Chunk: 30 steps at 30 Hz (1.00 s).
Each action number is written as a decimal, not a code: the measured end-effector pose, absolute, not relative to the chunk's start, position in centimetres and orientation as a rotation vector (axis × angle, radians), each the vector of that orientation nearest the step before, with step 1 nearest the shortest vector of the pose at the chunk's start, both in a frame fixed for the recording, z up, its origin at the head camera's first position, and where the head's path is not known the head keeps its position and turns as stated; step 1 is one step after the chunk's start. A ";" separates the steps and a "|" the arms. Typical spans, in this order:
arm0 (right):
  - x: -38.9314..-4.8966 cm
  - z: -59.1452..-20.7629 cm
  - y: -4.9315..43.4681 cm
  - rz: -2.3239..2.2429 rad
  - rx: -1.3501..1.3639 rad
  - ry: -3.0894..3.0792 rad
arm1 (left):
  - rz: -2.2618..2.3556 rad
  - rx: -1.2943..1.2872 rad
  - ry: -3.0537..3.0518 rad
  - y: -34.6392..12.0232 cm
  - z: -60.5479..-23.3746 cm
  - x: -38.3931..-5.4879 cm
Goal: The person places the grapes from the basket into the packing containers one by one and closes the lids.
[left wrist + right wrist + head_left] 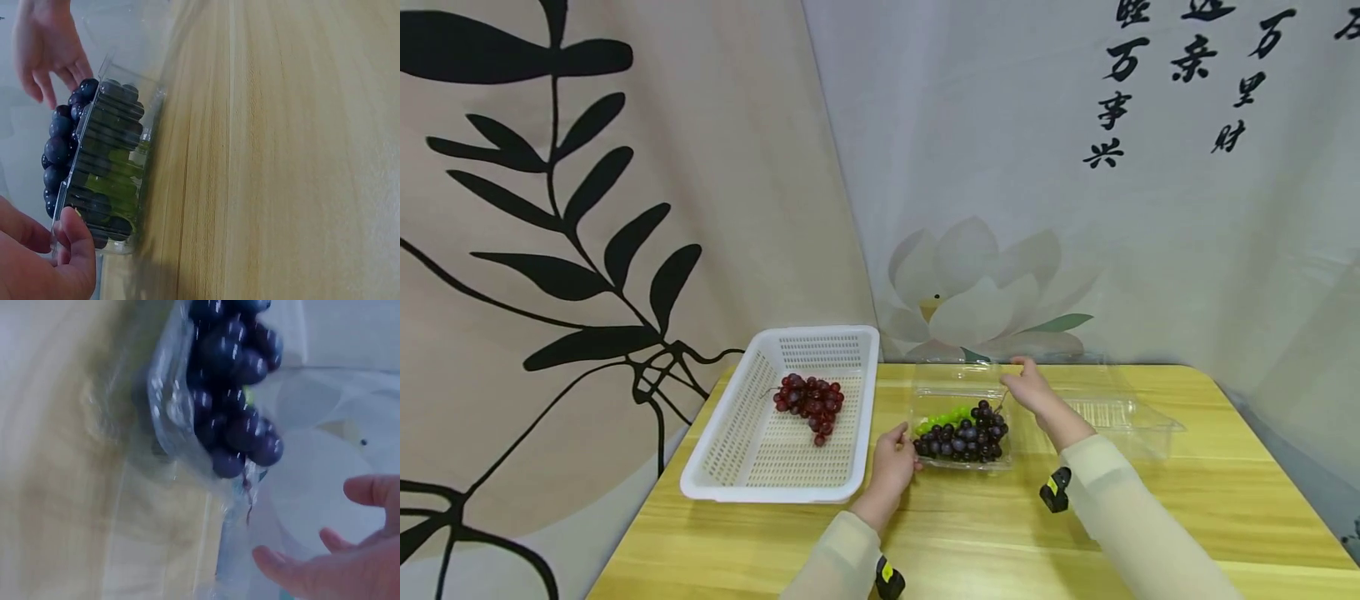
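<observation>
A clear plastic clamshell box lies with its lid raised at the back. Dark purple grapes are heaped in it over green grapes, and they rise above the rim in the left wrist view. My left hand pinches the box's left edge, thumb on the outer wall. On the other side, my right hand is beside the lid with its fingers spread. In the right wrist view those fingers are apart from the dark grapes and their bare stem.
A white perforated basket stands at the left, with a bunch of red grapes in it. Another clear plastic container lies behind my right forearm. The wooden table meets a printed curtain at the back.
</observation>
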State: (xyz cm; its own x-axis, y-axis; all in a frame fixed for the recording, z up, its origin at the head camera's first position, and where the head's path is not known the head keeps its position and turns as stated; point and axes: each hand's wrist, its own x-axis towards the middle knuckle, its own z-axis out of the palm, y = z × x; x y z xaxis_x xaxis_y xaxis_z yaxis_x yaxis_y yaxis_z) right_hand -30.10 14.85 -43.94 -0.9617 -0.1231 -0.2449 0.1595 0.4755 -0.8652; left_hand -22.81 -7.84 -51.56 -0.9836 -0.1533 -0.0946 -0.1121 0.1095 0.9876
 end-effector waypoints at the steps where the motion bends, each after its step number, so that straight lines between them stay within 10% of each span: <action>1: -30.5 -43.9 14.8 -1.469 0.054 2.420 | -2.061 0.274 -2.316 -7.9 -51.6 -22.8; 30: -30.9 -42.6 14.8 -1.917 0.114 2.348 | -2.058 0.260 -2.308 -8.0 -51.6 -22.7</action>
State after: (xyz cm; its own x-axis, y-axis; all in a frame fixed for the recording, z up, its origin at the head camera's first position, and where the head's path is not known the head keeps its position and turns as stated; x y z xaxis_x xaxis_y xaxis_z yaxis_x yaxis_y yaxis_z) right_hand -30.91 14.81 -42.65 -0.9914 -0.0103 -0.1306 0.1259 0.2009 -0.9715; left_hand -22.69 -8.05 -51.55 -0.9853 -0.1501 -0.0821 -0.0987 0.1068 0.9894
